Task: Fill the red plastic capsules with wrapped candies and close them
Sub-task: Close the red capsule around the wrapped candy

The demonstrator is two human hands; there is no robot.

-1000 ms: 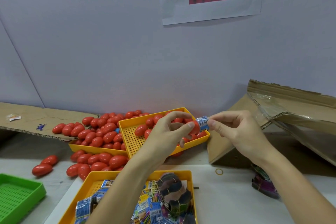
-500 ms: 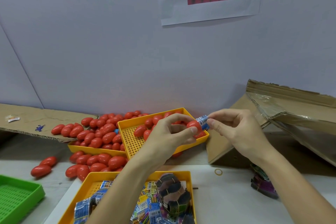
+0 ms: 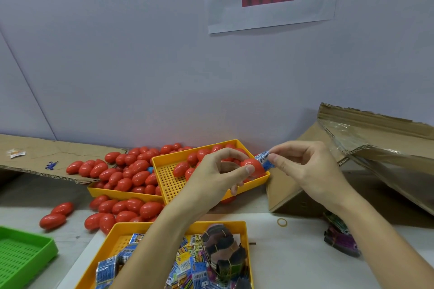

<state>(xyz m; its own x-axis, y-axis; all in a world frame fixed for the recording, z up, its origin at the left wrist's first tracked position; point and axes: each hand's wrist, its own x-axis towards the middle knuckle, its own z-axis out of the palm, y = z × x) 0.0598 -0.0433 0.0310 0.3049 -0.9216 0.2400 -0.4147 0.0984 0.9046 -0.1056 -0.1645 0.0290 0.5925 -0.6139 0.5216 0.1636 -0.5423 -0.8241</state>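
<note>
My left hand (image 3: 218,171) grips a red capsule half (image 3: 254,166) between thumb and fingers, held above the upper yellow tray (image 3: 171,185). My right hand (image 3: 303,166) pinches a blue-and-white wrapped candy (image 3: 264,159), whose end sits in the capsule's open mouth. More red capsules (image 3: 131,176) lie in the upper tray, in a second yellow tray behind it and loose on the table. A near yellow tray (image 3: 244,237) holds several blue wrapped candies (image 3: 106,270) and a banded bundle of packets (image 3: 223,251).
A green perforated tray (image 3: 21,256) sits at the lower left. Flat cardboard (image 3: 47,155) lies at the left, and a torn cardboard box (image 3: 366,148) stands at the right. A rubber band (image 3: 281,222) and a purple packet bundle (image 3: 340,237) lie on the table.
The candy has gone a little deeper into the capsule as my right hand pushed it leftward. My left hand has barely moved.
</note>
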